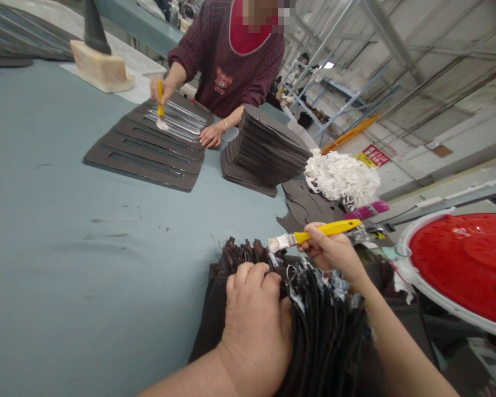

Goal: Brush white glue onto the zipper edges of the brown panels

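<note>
A thick bundle of dark fabric pieces (326, 331) stands at the lower middle, its frayed upper edges streaked with white. My left hand (256, 320) is closed over the near side of the bundle, fingers curled across its top. Between the fingers of my right hand (330, 251) is a yellow-handled brush (330, 227). Its whitish bristles point left, at the upper edge of the bundle; whether they touch it I cannot tell.
Across the blue-green table (58, 248) a person brushes fanned dark pieces (149, 149). Beside them stands a dark stack (264, 151). White strips (343, 176) lie behind it. A red round lid (467, 259) is at the right, a cream block (101, 69) at the back left.
</note>
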The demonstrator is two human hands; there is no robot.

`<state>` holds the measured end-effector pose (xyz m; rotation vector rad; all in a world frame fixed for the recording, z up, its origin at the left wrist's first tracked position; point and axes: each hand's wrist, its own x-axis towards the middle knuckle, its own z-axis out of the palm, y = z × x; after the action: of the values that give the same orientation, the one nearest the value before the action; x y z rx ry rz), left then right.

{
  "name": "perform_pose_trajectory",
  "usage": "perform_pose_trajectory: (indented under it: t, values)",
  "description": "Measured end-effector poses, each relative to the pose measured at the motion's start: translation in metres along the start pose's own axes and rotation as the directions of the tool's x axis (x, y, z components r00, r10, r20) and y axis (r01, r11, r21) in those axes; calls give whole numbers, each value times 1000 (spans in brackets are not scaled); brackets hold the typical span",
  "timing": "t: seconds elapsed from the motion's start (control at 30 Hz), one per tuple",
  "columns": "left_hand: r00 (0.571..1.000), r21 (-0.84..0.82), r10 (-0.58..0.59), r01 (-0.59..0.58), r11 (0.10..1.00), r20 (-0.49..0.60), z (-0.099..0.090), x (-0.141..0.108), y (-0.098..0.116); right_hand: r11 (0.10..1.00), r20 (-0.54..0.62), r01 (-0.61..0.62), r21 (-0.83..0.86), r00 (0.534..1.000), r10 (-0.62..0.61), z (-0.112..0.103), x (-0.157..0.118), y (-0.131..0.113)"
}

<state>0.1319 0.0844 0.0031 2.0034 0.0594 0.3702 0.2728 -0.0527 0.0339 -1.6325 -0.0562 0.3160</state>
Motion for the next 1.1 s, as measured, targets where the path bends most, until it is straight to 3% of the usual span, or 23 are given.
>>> perform_pose_trajectory:
  t: [0.13, 0.23, 0.3, 0.37, 0.5, 0.63, 0.83, 0.9, 1.03, 1.1]
  values:
    - [993, -179, 95, -107, 978, -74, 5, 0, -4, 994, -134, 13, 107, 991, 2, -7, 0, -9]
    - [999, -238, -37, 28, 971, -32, 7, 1, -6, 984, -121, -64, 164, 989, 84, -15, 1, -16]
    - [991, -174, -131, 136, 975, 40, 7, 3, -6, 982, -103, -119, 143, 986, 135, -18, 4, -21]
    - [983, -98, -145, 156, 983, 110, 4, 6, -5, 983, -80, -161, 92, 982, 169, -19, 10, -26]
    - [982, -16, -32, 35, 999, 186, -1, 7, -1, 976, -36, -215, -43, 976, 214, -8, 23, -45]
    - [976, 142, 115, -142, 980, 184, -2, 5, -1, 940, 45, -213, -266, 972, 232, 18, 22, -71]
    - [949, 162, 274, -298, 941, 156, 0, 1, 2, 775, 87, -211, -595, 942, 323, 34, 13, -97]
    - [937, 164, 324, -342, 925, 131, 1, 0, 6, 734, 67, -216, -644, 939, 336, 35, 15, -103]
    - [910, 147, 398, -413, 899, 117, 2, -2, 12, 767, 70, -142, -626, 969, 236, 44, 16, -105]
    - [905, 137, 412, -424, 895, 107, 2, -3, 12, 757, 96, -151, -635, 958, 272, 49, 13, -102]
